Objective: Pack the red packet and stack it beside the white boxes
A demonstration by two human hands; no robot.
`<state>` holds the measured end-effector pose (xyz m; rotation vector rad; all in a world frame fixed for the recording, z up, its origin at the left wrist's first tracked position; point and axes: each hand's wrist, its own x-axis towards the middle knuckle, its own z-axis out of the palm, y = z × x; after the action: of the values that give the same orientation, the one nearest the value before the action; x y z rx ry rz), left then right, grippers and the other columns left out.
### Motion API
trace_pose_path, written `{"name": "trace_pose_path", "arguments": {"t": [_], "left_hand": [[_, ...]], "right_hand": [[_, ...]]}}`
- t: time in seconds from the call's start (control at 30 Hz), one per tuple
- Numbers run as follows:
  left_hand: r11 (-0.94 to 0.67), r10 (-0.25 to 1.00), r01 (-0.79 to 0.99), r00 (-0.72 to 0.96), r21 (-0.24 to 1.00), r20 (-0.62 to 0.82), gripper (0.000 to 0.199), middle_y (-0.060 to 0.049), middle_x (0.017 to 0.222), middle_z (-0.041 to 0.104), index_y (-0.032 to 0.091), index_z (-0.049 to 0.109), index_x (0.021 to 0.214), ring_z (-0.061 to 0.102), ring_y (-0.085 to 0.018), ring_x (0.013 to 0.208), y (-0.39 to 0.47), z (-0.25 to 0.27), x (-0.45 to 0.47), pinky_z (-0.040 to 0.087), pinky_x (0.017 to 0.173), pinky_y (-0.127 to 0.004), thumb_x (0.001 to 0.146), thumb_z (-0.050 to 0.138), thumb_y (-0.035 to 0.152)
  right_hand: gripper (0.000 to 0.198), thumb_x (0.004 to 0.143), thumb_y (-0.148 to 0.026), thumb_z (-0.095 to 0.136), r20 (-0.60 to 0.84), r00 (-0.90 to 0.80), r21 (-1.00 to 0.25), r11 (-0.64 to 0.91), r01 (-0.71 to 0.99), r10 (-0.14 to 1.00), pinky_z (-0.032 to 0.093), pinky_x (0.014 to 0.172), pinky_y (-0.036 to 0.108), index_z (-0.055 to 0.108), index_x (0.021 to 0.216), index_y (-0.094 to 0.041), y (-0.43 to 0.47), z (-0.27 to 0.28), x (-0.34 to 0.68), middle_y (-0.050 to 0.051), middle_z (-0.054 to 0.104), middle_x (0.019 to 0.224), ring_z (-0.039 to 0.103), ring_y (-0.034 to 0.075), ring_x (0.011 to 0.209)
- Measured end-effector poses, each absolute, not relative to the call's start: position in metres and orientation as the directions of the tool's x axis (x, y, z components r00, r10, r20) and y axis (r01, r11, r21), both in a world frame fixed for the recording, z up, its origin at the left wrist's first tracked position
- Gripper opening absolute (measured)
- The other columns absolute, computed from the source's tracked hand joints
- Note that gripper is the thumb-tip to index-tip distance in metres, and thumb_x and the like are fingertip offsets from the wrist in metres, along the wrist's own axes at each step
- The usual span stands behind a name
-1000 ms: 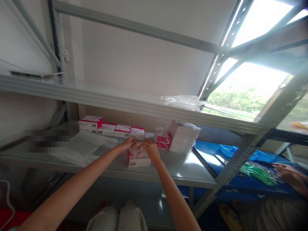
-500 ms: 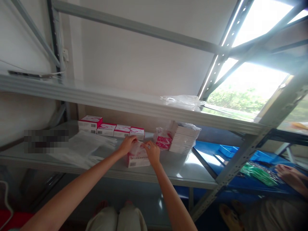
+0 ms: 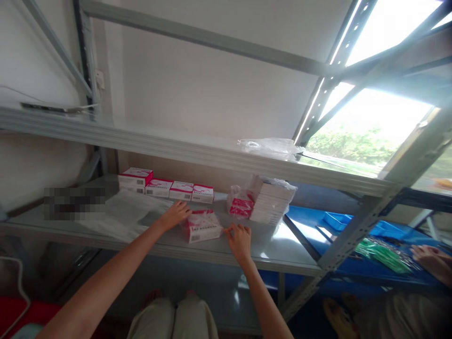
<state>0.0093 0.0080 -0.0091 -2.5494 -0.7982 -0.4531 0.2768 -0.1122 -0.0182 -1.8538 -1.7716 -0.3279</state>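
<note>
A pink-and-white box (image 3: 205, 231) sits on the grey shelf inside a clear plastic bag (image 3: 216, 221). At the box's upper left, my left hand (image 3: 175, 214) has its fingers drawn together on the bag's edge. My right hand (image 3: 240, 239) pinches the bag's film at the box's right side, pulling it out to a point. Behind them stands a row of similar pink-and-white boxes (image 3: 181, 190), the leftmost ones stacked. Flat translucent plastic bags (image 3: 123, 214) lie left of my left hand.
To the right, a bagged pink box (image 3: 242, 205) stands beside a wrapped stack of white boxes (image 3: 271, 202). An upper shelf (image 3: 176, 141) runs across, with crumpled plastic (image 3: 270, 147) on it. Beyond the metal post (image 3: 360, 221), another person's hands (image 3: 431, 259) are near green packets (image 3: 383, 254).
My hands have moved apart from above the box, left hand to its left and right hand to its right. The bag's film now lies flatter over the box top.
</note>
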Motion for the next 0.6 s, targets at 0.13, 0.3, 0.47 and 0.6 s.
{"name": "trace_pose_path", "arguments": {"t": [0.13,0.3,0.47,0.6], "left_hand": [[-0.760,0.461,0.596,0.776,-0.259,0.430,0.025,-0.009,0.094,0.062,0.019,0.061,0.095,0.051,-0.024,0.102,0.008,-0.007,0.008,0.032,0.092,-0.037,0.085,0.043,0.004],[-0.755,0.467,0.594,0.784,-0.277,0.409,0.024,-0.009,0.094,0.062,0.018,0.059,0.092,0.052,-0.024,0.101,0.008,-0.005,0.009,0.034,0.091,-0.037,0.084,0.041,0.003],[-0.726,0.554,0.688,0.590,-0.006,0.587,0.034,-0.012,0.117,0.055,0.016,0.052,0.111,0.050,-0.024,0.111,0.004,-0.008,0.007,0.035,0.095,-0.040,0.083,0.036,0.004],[-0.685,0.664,0.649,0.368,0.332,0.651,0.045,-0.016,0.132,0.044,0.014,0.036,0.129,0.041,-0.028,0.123,-0.010,-0.016,0.006,0.034,0.100,-0.045,0.087,0.045,0.029]], "right_hand": [[0.022,0.086,-0.036,0.052,0.466,0.138,-0.274,-0.005,0.962,0.874,0.030,0.077,0.033,0.063,0.076,-0.020,-0.110,-0.025,0.279,0.005,0.067,0.075,0.060,0.020,0.077],[0.024,0.085,-0.039,0.050,0.407,0.119,-0.424,0.072,0.903,0.906,0.035,0.078,0.034,0.063,0.076,-0.021,-0.103,-0.031,0.289,0.003,0.067,0.075,0.061,0.020,0.075],[0.066,0.064,-0.043,0.070,0.407,-0.020,-0.582,0.276,0.765,0.913,0.036,0.094,0.040,0.050,0.124,-0.022,-0.090,-0.034,0.306,0.011,0.053,0.127,0.050,0.026,0.115],[0.123,0.040,-0.038,0.084,0.320,-0.216,-0.635,0.378,0.673,0.922,0.023,0.107,0.045,0.022,0.144,-0.022,-0.073,-0.023,0.312,0.016,0.022,0.149,0.023,0.030,0.136]]}}
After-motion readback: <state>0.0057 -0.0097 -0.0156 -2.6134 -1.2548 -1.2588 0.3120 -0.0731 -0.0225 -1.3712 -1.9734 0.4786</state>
